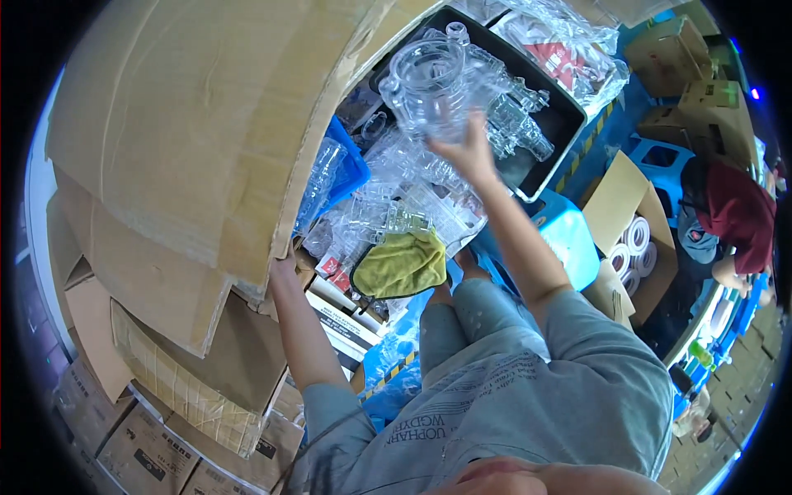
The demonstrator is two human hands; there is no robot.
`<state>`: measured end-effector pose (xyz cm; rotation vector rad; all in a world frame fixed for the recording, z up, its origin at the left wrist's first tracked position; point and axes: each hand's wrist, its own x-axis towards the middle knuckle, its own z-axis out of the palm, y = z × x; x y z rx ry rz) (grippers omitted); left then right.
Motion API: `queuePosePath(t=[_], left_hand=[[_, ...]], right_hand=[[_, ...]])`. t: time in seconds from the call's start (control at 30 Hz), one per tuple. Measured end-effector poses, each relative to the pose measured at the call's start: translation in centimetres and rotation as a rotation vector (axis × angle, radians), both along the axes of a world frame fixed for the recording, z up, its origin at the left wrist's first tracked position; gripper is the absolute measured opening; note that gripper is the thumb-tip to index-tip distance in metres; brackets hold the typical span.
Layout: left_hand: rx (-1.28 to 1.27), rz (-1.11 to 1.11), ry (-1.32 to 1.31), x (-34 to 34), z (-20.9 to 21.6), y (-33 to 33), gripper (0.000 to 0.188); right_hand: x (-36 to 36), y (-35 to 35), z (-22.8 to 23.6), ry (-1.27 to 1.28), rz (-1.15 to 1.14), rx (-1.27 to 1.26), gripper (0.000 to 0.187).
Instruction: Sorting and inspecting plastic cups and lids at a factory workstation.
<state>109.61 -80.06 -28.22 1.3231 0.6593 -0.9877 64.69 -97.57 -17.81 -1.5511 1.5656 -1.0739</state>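
My right hand is raised over a black bin, its thumb up against a large clear round plastic part with a wide ring-shaped mouth. The fingers are partly blurred behind the clear plastic, but they appear to hold it. Under and beside it, several clear moulded plastic parts lie in the black bin. My left hand is at the lower edge of a big cardboard box; that edge hides its fingers. Between my arms lies a yellow-green cloth, next to more clear parts and plastic film.
A blue tray with clear parts sits beside the cardboard. To the right stand a blue stool and an open carton of white rolls. Another person in a dark red top is at far right. Stacked cartons are at lower left.
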Motion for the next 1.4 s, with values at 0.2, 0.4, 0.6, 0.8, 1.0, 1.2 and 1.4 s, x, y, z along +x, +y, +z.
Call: queuePosePath(t=[0.2,0.4,0.6,0.8,1.0,1.2,1.4], left_hand=[[-0.132,0.059,-0.027,-6.6,6.0,-1.6,0.064],[0.106,-0.314,-0.411,-13.1,5.8,1.8,0.062],[0.062,-1.053,-0.932,-22.0,3.1,0.4,0.041],[0.086,-1.287,-0.969,-21.5,1.3,-1.3,0.033],[-0.015,-1.343,-0.573,-24.0,4.6,-0.8,0.021],[0.032,-1.284,-0.625,-25.4,6.8,0.9,0.020],[0.048,-1.273,-0.662,-23.6,9.8,1.0,0.019]], right_hand=[[-13.8,-1.9,5.3,0.704,-0.117,0.091,0.068],[-18.9,-2.4,3.2,0.749,-0.148,0.162,0.076],[-20.1,-0.9,-0.4,0.617,-0.146,0.266,0.073],[-18.6,-1.9,-1.4,0.728,-0.063,0.243,0.069],[-18.0,0.3,-1.8,0.791,-0.105,0.121,0.068],[-17.4,1.4,-1.7,0.754,-0.193,-0.052,0.072],[-16.6,3.7,-2.0,0.633,-0.231,-0.112,0.063]])
